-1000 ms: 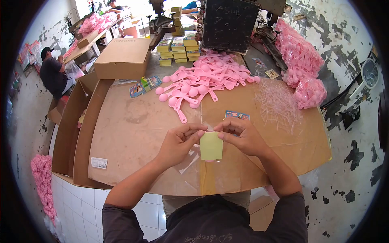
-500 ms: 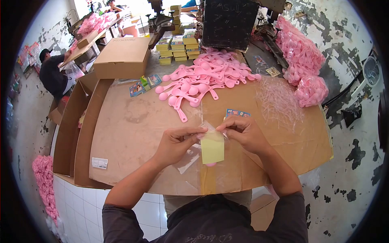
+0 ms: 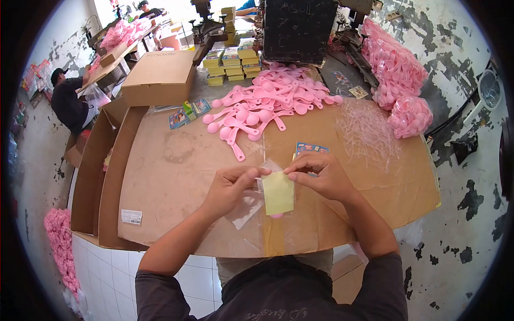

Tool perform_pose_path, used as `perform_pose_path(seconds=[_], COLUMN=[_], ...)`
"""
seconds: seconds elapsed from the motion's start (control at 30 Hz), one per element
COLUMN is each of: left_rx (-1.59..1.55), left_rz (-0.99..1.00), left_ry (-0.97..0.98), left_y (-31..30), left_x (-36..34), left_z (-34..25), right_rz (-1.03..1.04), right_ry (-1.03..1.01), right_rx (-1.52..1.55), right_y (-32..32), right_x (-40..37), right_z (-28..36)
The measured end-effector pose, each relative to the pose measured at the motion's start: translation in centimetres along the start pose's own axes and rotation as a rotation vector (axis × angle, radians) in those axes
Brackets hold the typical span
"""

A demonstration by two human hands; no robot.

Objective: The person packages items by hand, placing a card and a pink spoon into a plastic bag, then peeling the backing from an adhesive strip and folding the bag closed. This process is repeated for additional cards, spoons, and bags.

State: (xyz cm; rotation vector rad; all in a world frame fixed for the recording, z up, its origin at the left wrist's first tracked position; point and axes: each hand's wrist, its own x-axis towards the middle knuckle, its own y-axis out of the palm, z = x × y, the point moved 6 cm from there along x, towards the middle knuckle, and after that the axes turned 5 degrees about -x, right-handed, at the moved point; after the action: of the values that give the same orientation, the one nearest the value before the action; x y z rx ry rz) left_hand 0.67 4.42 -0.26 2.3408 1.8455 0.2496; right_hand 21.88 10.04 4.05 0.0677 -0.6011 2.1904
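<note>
Between my hands is a small clear plastic bag [image 3: 270, 167] with a pale yellow card [image 3: 279, 193] in it. A bit of pink plastic [image 3: 276, 215], perhaps a spoon, shows below the card; the rest of it is hidden. My left hand [image 3: 231, 187] is closed at the bag's upper left edge, thumb against the index finger. Thumb and index finger of my right hand [image 3: 320, 175] pinch the upper right edge. Another clear bag [image 3: 247, 209] lies on the cardboard by my left hand. Beyond my right hand lie printed cards [image 3: 312, 148].
Pink spoons [image 3: 267, 101] lie heaped ahead, with card stacks [image 3: 231, 61] behind. A closed carton [image 3: 158, 79] and an open box [image 3: 107, 176] stand left. Bagged pink spoons [image 3: 397, 69] and clear plastic strips [image 3: 369, 131] are right. A person [image 3: 72, 99] sits far left.
My left thumb has moved up and straightened along the bag's edge. The yellow card has tilted slightly. My right hand keeps its pinch, and the whole view has shifted a little.
</note>
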Motion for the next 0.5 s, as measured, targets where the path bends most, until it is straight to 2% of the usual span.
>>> perform_pose_path(seconds=[0.23,0.5], left_rx=[0.044,0.048], left_rz=[0.012,-0.015], left_ry=[-0.053,0.008], left_y=[0.5,0.7], left_x=[0.4,0.2], left_z=[-0.1,-0.7], right_rz=[0.011,-0.025], right_ry=[0.099,0.037], right_rx=[0.050,0.147], right_y=[0.1,0.9], right_x=[-0.1,-0.1], right_z=[-1.6,-0.6])
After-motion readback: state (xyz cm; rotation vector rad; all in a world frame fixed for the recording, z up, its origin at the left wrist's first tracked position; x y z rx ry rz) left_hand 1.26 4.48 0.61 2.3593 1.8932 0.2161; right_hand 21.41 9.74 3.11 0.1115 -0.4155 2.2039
